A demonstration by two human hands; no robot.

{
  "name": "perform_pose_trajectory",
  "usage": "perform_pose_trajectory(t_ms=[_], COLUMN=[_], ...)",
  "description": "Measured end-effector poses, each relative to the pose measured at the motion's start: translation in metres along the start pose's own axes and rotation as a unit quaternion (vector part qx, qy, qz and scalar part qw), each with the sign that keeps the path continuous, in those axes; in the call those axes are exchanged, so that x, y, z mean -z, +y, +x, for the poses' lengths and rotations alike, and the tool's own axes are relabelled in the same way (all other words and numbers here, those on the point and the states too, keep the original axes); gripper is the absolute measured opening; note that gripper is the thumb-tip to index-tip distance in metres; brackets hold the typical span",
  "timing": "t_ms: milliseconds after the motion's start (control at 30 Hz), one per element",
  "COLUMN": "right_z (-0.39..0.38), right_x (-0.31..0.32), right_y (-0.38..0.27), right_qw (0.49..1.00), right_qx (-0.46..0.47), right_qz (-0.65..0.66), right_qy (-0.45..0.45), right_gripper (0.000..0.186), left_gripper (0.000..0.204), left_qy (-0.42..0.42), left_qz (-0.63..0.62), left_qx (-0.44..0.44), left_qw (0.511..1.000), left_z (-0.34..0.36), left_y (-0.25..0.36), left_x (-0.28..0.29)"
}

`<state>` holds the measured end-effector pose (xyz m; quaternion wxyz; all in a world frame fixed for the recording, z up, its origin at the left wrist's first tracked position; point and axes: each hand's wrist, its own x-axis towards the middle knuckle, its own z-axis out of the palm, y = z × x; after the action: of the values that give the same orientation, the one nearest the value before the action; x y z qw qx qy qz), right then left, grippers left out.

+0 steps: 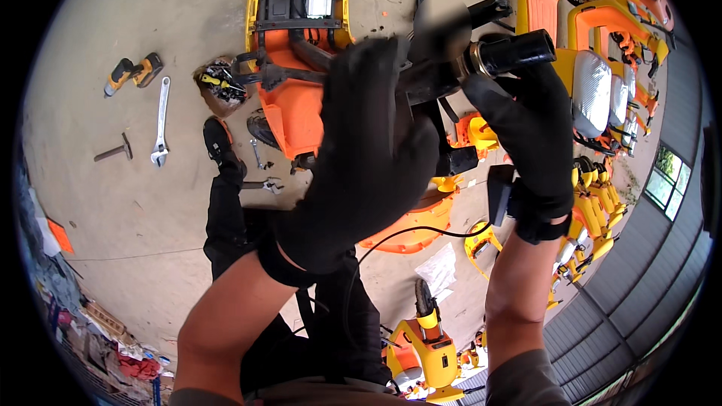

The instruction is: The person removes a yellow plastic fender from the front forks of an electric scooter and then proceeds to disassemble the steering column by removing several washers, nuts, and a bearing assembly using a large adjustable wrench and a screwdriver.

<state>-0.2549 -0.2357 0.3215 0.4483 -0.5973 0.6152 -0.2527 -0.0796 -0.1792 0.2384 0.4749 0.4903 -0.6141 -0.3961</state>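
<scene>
Both hands wear black gloves and are raised in front of a partly stripped orange and yellow scooter body. My right hand (530, 120) is closed around a black metal tube (519, 53), its fingertips at a metallic ring (475, 59) near the tube's end. Left of it, my left hand (376, 135) is bent with its back toward me, next to a black metal part (429, 84). Its fingers curl out of sight, so what they grip is hidden. Above the metal part, a dark shape is smeared by motion. A black box on a cable (499, 194) hangs at my right wrist.
Scattered on the concrete floor at left are a cordless drill (132, 74), an adjustable wrench (161, 122), a hammer (114, 149) and a container of small parts (219, 84). More orange and yellow scooters (602, 53) line the right side. Clutter (120, 346) fills the lower left.
</scene>
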Motion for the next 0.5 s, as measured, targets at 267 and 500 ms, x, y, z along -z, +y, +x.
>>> perform_pose_trajectory(t_ms=[267,500], right_z=[0.004,-0.002], right_x=[0.001,-0.014], right_y=[0.002,0.009], right_qw=[0.999,0.996], right_qx=[0.028,0.009], right_qz=[-0.014,-0.028], right_qy=[0.009,0.081], right_gripper=[0.022,0.021], left_gripper=[0.102,0.123], left_qy=[-0.058,-0.006], left_qz=[-0.009,0.089], left_qx=[0.009,0.029], left_qw=[0.998,0.996], left_z=[-0.027,-0.018], left_y=[0.013,0.013], left_x=[-0.013,-0.037])
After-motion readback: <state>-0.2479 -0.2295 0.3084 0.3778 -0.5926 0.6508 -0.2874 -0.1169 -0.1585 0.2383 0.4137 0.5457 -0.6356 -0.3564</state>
